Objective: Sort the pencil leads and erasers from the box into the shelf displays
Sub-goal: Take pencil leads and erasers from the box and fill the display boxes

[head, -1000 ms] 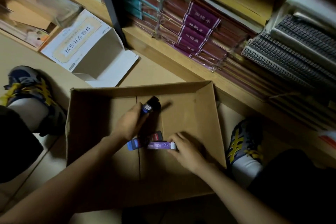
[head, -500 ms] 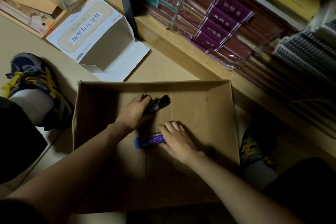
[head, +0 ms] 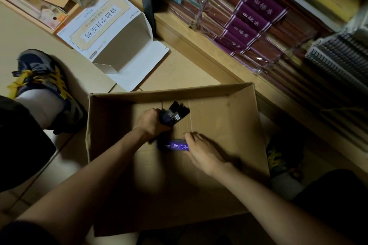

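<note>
"Inside the cardboard box [head: 229,117], low in the view at six o'clock, what is each hand doing?" asks the listener.

"The left hand [head: 151,123] has its grip clenched round a bundle of dark packs [head: 175,114], near the box's far wall. The right hand [head: 201,151], just toward five o'clock of it, curls its grip over one end of a purple pack [head: 175,146] lying on the box floor. Its fingers are blurred."

"Lead packs or erasers?"

"Too dim and small to tell."

"Which step is this?"

"Gathering, I judge: the box looks nearly emptied. The shelf [head: 199,45] runs from twelve to three o'clock, well apart from both hands."

"And next?"

"Probably lifting both handfuls clear of the box walls, then finding the matching display. None shows here; only notebooks, and a white carton [head: 111,32] at eleven o'clock."
</note>
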A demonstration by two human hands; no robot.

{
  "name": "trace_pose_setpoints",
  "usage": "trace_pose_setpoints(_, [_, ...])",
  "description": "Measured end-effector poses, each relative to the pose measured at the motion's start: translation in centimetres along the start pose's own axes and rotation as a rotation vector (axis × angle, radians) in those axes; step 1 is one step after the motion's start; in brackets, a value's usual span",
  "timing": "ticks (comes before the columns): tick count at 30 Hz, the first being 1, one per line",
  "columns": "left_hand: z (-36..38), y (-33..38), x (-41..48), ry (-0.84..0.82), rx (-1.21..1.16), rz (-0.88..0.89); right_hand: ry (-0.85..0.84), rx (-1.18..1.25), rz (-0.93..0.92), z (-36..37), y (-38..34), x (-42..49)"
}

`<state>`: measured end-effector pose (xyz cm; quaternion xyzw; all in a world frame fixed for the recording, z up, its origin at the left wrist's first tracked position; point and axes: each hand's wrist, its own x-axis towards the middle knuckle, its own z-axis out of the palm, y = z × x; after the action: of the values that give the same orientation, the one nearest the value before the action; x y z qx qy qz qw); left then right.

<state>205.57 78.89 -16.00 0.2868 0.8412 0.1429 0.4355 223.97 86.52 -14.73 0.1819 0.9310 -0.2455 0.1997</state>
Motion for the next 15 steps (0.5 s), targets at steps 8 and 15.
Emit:
trace_pose_setpoints(8, [-0.2,-0.7,-4.4,-0.091,-0.944,-0.077,0.104,0.539,0.437,-1.7,1.4,-2.1])
trace_pose_setpoints(15, [3.2,5.6,-10.0,-0.020,-1.187,-0.068,0.276,1.183,0.472,-6.8,-0.5,-5.0])
